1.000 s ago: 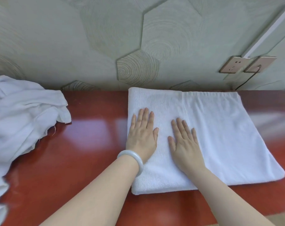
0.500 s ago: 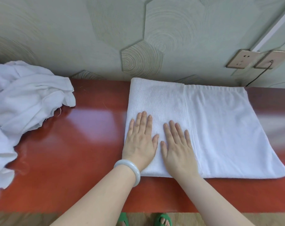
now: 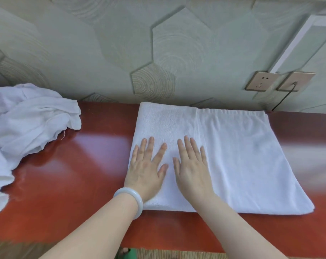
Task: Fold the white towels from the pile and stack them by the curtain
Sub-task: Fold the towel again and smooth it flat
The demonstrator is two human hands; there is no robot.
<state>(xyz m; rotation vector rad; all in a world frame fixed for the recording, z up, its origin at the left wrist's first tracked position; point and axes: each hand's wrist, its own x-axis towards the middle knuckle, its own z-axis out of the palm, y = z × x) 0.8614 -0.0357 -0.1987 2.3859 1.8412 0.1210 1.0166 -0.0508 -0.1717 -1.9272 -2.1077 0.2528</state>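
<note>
A white towel (image 3: 238, 157) lies flat on the red table (image 3: 83, 174), partly folded, with a thicker folded layer over its left part. My left hand (image 3: 146, 171) rests palm down on that left part, fingers straight and spread; a pale bangle sits on its wrist. Beside it, my right hand (image 3: 192, 171) presses flat on the same layer, close to the fold's edge. A crumpled pile of white towels (image 3: 24, 128) sits at the table's left end. No curtain is in view.
A patterned green wall (image 3: 158, 43) rises right behind the table. Two wall sockets (image 3: 279, 81) sit at the right, one with a dark cable running down. The table's front edge (image 3: 177, 247) is near me, with a woven mat and green footwear below it.
Both hands slid toward me over the towel's left part and drew closer together, staying flat. My view tilted down and the table's front edge came into sight.
</note>
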